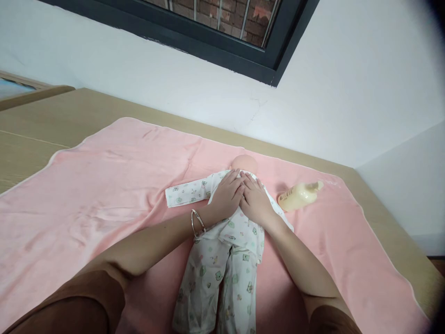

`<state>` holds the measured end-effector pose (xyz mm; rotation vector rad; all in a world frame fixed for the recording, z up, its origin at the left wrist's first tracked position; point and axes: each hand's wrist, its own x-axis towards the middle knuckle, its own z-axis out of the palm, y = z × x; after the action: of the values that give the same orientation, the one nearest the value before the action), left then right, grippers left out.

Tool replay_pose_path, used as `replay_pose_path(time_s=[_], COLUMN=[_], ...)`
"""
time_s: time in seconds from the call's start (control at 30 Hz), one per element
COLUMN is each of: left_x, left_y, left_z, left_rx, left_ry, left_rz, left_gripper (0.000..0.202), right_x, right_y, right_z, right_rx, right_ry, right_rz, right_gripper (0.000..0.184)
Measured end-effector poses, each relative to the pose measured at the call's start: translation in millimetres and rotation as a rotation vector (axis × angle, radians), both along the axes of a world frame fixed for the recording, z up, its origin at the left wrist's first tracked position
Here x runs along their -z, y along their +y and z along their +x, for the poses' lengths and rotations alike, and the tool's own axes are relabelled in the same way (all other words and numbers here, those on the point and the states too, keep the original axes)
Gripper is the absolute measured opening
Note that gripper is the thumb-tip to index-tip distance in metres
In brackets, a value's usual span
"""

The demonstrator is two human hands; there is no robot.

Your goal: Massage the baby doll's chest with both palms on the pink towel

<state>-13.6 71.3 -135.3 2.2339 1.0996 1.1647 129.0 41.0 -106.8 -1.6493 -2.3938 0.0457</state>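
A baby doll [244, 162] lies on a pink blanket [139, 162], its head away from me. It wears a white printed top [243, 227] and matching trousers [205, 278]. My left hand [227, 195] rests flat on the doll's upper body, fingers stretched toward its head. Beside it, my right hand [255, 197] lies flat on the other half of the chest, the two hands touching at the thumbs. A bracelet [197, 223] circles my left wrist. One sleeve [187, 192] of the top is spread out to the left; my right forearm covers part of the other.
A pale yellow bottle [299, 195] lies on its side on the blanket, to the right of the doll. The wooden table [83, 109] borders a white wall [208, 97]. Above is a dark window frame [271, 69]. A wooden-edged object [38, 93] stands at far left.
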Motion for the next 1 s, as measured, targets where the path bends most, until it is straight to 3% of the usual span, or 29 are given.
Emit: replay_pose_path(time_s=[0.1, 0.2, 0.4, 0.5, 0.6, 0.67, 0.8, 0.9, 1.0], left_x=[3.9, 4.6, 4.4, 5.3, 6.0, 5.9, 3.8, 2.7, 4.4], left_y=[1.4, 1.9, 3.9, 3.6, 1.7, 0.5, -0.9, -0.6, 0.3], left_z=[-0.8, -0.6, 0.9, 0.9, 0.0, -0.7, -1.2, -1.1, -0.7], left_rx=[-0.044, -0.075, -0.094, -0.078, -0.088, -0.102, -0.103, -0.1, -0.092], left_ry=[-0.083, -0.161, -0.236, -0.228, -0.231, -0.239, -0.234, -0.23, -0.231], left_rz=[-0.034, -0.067, -0.136, -0.122, -0.13, -0.133, -0.141, -0.136, -0.129], left_gripper=[0.039, 0.036, 0.034, 0.034, 0.034, 0.034, 0.035, 0.037, 0.036], right_x=[4.4, 9.6, 1.4, -2.9, -0.8, 2.0, 1.6, -2.9, -6.2], right_y=[-18.1, -31.0, 6.2, 14.1, -5.8, -25.5, -44.4, -31.3, -11.0], right_z=[-10.4, -19.2, 3.0, 8.7, -4.0, -15.5, -24.7, -17.1, -6.2], right_rx=[0.039, -0.043, -0.276, -0.138, 0.148, 0.23, 0.066, -0.042, -0.022], right_ry=[-0.05, -0.064, 0.077, 0.101, 0.015, -0.056, -0.096, -0.067, -0.027], right_rz=[0.06, 0.115, 0.01, -0.019, 0.034, 0.069, 0.092, 0.002, -0.086], right_gripper=[0.057, 0.06, 0.045, 0.048, 0.061, 0.065, 0.061, 0.058, 0.056])
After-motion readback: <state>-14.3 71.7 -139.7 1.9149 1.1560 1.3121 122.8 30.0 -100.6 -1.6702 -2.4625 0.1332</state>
